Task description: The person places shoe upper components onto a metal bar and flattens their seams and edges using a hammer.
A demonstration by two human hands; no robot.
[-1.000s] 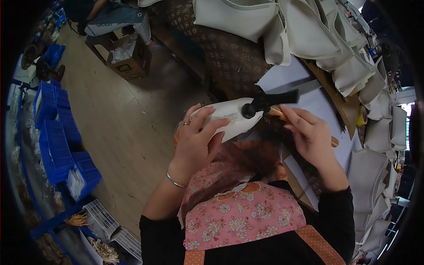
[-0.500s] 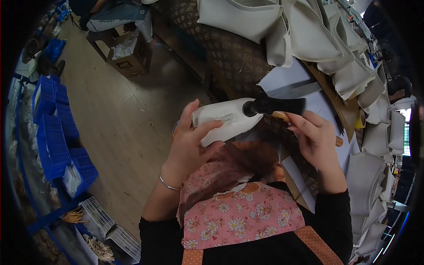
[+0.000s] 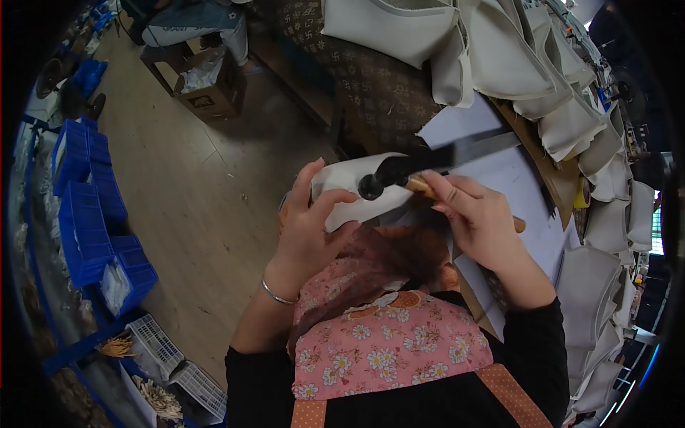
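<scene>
My left hand [image 3: 310,228] is closed around the near end of a white, rounded piece that looks like a shoe upper on a form [image 3: 344,175], lying over my lap. Its thumb and fingers press on the upper side. In my right hand [image 3: 484,222] is the wooden handle of a hammer [image 3: 415,162] with a black head. The round face of the head is at the middle of the white piece; whether it touches is unclear. The handle's end sticks out below my right hand. A pink floral apron [image 3: 392,349] covers my front.
Several whitish leather shapes [image 3: 499,53] hang or stand along the right, beside a patterned cloth [image 3: 378,93] and white sheets [image 3: 499,182]. Blue bins [image 3: 82,232] and grey baskets [image 3: 157,346] line the left. A cardboard box [image 3: 214,100] and a seated person [image 3: 193,32] are ahead.
The hammer head has moved left and slightly down over the white piece, and my right hand has shifted left with it. My left hand holds almost the same place.
</scene>
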